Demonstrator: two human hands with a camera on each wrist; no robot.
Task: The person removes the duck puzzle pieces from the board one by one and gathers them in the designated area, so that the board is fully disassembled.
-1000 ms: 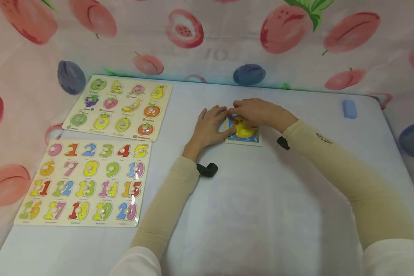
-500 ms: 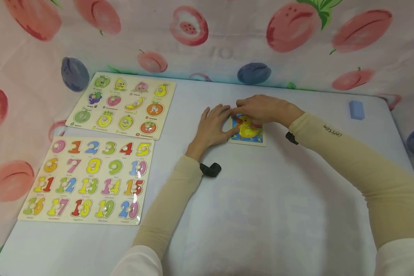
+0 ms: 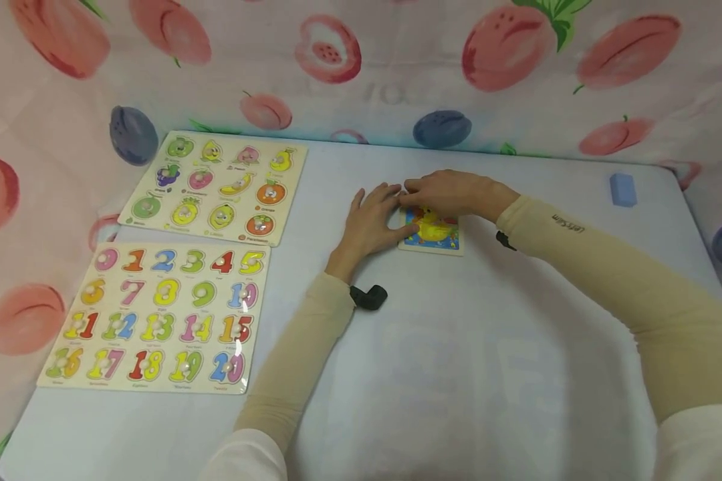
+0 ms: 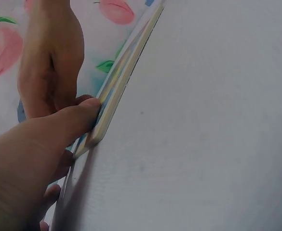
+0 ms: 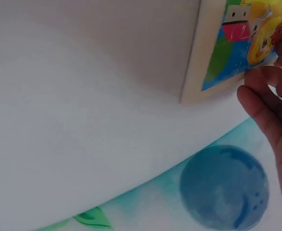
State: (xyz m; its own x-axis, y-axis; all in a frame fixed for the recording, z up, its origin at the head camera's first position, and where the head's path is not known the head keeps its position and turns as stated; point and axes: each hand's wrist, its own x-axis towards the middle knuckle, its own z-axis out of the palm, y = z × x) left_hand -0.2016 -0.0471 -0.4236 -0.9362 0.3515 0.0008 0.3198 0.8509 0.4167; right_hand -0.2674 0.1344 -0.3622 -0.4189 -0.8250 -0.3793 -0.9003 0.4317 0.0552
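A small square duck jigsaw puzzle (image 3: 436,234) with a pale wooden border lies on the white table. My left hand (image 3: 370,224) rests along its left side, fingers spread, the thumb reaching over its edge. In the left wrist view that thumb (image 4: 87,113) presses on the board's near corner. My right hand (image 3: 454,192) bends over the far edge and covers the upper part of the picture. The right wrist view has its fingertips (image 5: 259,79) right at the border, the thumb over the picture; I cannot tell whether they pinch a piece.
Left of the hands lie a fruit peg board (image 3: 207,184) and, nearer, a number peg board (image 3: 150,317). A blue block (image 3: 623,190) sits at the far right. Behind the table hangs a fruit-print cloth (image 3: 391,60).
Over the last half second my right hand shifts slightly left at the far edge and covers more of the duck's head. My left hand keeps its place beside the puzzle.
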